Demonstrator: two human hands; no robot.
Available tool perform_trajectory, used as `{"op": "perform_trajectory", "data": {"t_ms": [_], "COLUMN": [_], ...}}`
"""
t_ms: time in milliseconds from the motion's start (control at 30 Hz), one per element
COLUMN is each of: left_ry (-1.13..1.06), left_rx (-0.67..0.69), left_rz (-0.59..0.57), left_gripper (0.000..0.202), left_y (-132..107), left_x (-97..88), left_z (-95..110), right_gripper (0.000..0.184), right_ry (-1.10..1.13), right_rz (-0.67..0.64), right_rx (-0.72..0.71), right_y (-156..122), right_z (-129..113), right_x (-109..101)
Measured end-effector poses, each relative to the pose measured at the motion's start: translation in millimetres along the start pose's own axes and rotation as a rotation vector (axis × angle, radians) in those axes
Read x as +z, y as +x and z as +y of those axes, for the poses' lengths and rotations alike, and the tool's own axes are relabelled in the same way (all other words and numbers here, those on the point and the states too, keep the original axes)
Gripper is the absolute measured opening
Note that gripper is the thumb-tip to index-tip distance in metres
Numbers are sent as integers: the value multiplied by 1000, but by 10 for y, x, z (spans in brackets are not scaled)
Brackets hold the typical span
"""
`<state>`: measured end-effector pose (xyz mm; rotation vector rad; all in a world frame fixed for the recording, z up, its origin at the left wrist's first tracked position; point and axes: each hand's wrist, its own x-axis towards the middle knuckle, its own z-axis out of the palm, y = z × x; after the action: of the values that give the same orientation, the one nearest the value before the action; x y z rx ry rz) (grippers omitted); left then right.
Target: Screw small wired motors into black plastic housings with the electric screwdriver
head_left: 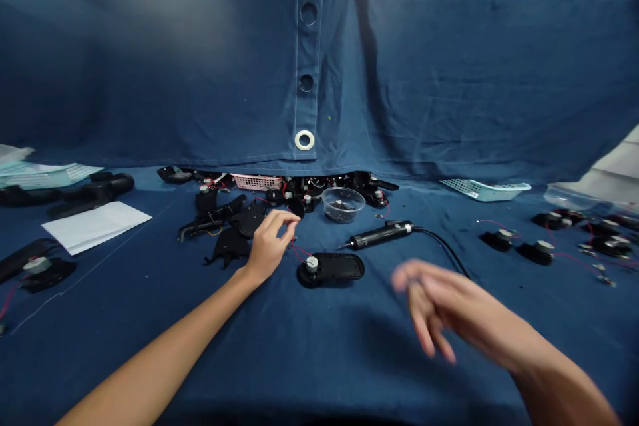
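Blue cloth (279,359) covers the worktop and backdrop. At frame centre, a black plastic housing (344,266) lies flat bearing a silver cylindrical component (312,265), apparently placed for access by both hands. Left hand (268,243), upper left of it: fingertips pinched narrow, nothing discernible between. Right hand (439,299), lower right: blurred; grip cannot be told. Electric screwdriver (382,235) lies above, seemingly for ready reach.

- We see a black housing (342,267), its motor (311,264) silvery white, its wires (301,251) red.
- We work over plain blue cloth (299,359).
- We have 1 pink latticed basket (257,182).
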<state>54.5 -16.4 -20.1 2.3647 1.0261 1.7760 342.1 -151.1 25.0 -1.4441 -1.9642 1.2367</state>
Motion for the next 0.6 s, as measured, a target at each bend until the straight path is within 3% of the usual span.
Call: {"op": "perform_trajectory", "data": {"t_ms": [67,133,233,367,500,600], "left_ry": [-27,-47,-68,-89,-85,-79], "left_rx": [-28,-32,-22,-59,-96,-80], "left_rz": [2,-3,-7,6,-11,-40], "left_gripper": [12,11,10,7,7,8], "left_y": [53,124,237,306,231,145], "left_x": [39,92,198,356,423,391], "left_z": [57,114,182,228,224,199], "right_gripper": [68,83,112,127,122,113], "right_ry": [137,212,64,-19,43,211], "right_rz": [258,395,614,764,881,967], "right_rx": [155,351,598,653,621,542], "right_y": [358,725,1181,1535,1672,1693], "right_z": [17,71,200,377,528,630], "right_x": [-181,-320,-474,-586,-590,-586]}}
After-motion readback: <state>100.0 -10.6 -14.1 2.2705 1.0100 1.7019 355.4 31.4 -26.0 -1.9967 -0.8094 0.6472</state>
